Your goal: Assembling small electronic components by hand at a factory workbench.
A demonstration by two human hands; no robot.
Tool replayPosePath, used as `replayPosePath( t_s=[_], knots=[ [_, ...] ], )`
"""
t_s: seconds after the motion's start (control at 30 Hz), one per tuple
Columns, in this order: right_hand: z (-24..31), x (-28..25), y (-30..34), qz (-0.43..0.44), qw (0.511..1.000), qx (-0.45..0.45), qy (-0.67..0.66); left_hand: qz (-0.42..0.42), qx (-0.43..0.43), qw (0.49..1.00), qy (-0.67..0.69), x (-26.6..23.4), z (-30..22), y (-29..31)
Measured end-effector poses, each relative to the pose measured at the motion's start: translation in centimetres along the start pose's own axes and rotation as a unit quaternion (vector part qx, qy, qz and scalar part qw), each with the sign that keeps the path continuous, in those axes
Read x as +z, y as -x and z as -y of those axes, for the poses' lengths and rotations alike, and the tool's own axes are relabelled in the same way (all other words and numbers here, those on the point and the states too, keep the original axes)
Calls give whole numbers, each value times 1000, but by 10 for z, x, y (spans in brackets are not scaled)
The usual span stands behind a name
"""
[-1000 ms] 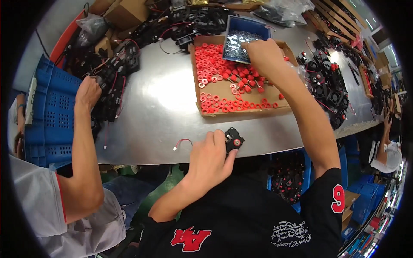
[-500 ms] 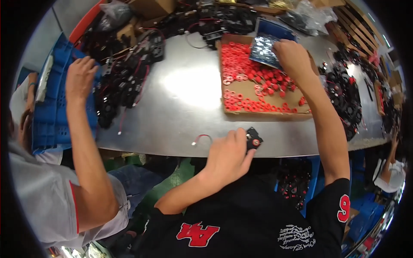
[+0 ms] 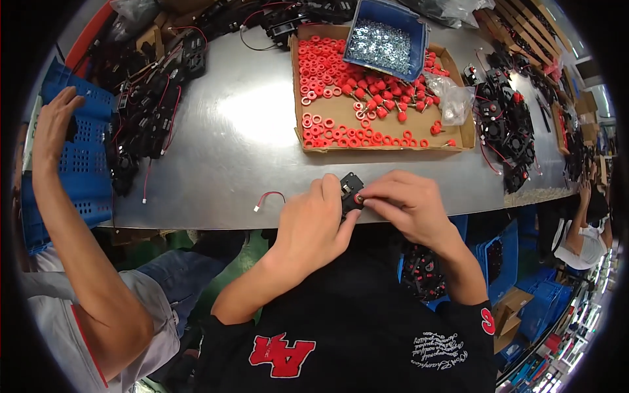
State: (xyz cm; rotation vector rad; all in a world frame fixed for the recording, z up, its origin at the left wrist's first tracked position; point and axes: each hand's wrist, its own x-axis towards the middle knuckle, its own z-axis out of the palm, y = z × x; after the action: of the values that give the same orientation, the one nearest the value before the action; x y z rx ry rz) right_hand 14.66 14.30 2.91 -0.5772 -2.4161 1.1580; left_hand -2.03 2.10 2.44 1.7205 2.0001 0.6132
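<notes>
My left hand (image 3: pixel 309 223) grips a small black plastic module (image 3: pixel 352 188) just above the table's front edge. A red ring sits on the module's face. From beneath the left hand runs a red and black wire (image 3: pixel 270 194) ending in a white connector. The fingertips of my right hand (image 3: pixel 409 204) are pinched together at the red ring, around a small metal washer (image 3: pixel 359 198) partly hidden by the fingers. Beyond my hands lies a shallow cardboard tray (image 3: pixel 393 148) with red rings and red-headed screws. Resting on its far side is a blue bin (image 3: pixel 423 40) of small metal washers.
Black fan parts with wires are heaped at the left (image 3: pixel 154 92) and right (image 3: pixel 508 124) of the metal table (image 3: pixel 223 157). A clear plastic bag (image 3: pixel 453 99) lies in the tray's right side. At far left a co-worker's arm (image 3: pixel 78 229) reaches over a blue crate (image 3: pixel 92 147).
My right hand has left the blue bin and come down to the module in my left hand. The bin now lies flatter on the tray. The co-worker's hand has moved left.
</notes>
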Motion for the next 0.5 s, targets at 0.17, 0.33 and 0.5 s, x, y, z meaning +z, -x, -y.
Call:
replayPosePath(
  t_s=[0.17,0.33,0.5],
  knots=[
    [-7,8,2,7,1000,-5,-10,-9,-2,1000,2,1,0,0],
    [9,3,-1,19,998,-30,60,-18,0,1000,9,1,0,0],
    [24,2,-7,110,963,-70,234,-15,0,1000,16,3,2,0]
  ],
)
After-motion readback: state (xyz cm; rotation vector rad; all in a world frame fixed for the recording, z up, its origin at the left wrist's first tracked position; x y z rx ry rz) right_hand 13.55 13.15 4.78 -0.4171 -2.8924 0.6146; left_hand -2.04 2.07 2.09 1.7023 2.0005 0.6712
